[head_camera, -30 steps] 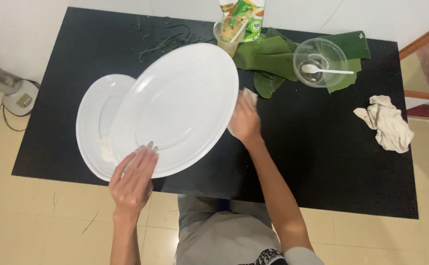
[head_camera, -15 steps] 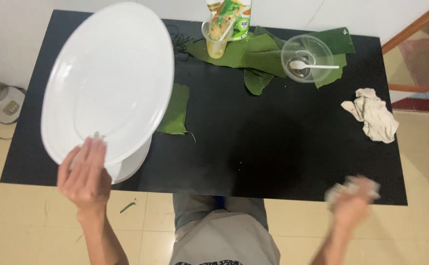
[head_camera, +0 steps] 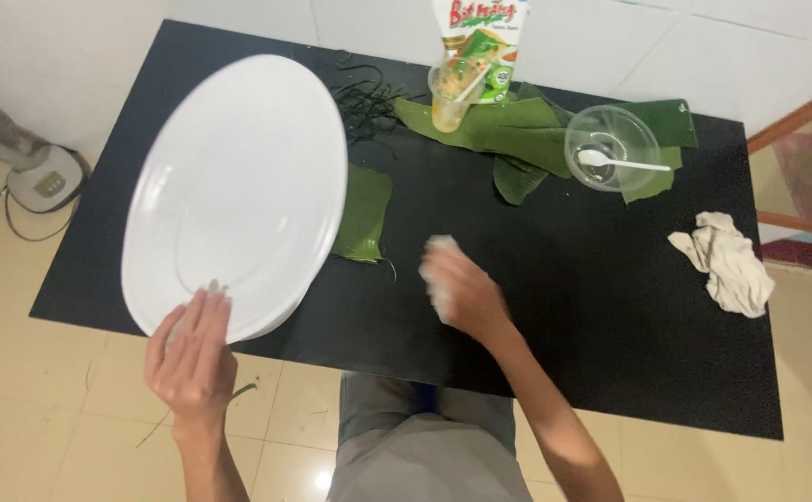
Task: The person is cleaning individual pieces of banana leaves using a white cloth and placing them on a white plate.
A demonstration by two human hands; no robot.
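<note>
The person stands at the near edge of a black counter [head_camera: 554, 307] and looks down on it. The left hand [head_camera: 192, 358] holds a large white oval platter [head_camera: 238, 191] by its near rim, fingers spread over the edge, its grip closed on that rim. The platter is lifted and tilted over the counter's left part, and it hides whatever lies beneath it.

The right hand [head_camera: 462, 293] hovers low over the middle of the counter with its grip wrapped around a small pale wad [head_camera: 440, 253], blurred, so I cannot tell whether it is cloth or paper.

Just beside the platter's right edge lies a cut piece of green leaf [head_camera: 366, 212]. Further back there are larger green leaves [head_camera: 508, 125], a clear plastic cup [head_camera: 450, 93], a standing printed pouch [head_camera: 480, 42] and a clear bowl [head_camera: 612, 147] with a white spoon [head_camera: 621, 163] in it. A crumpled beige rag [head_camera: 726, 260] lies well apart on the right.
</note>
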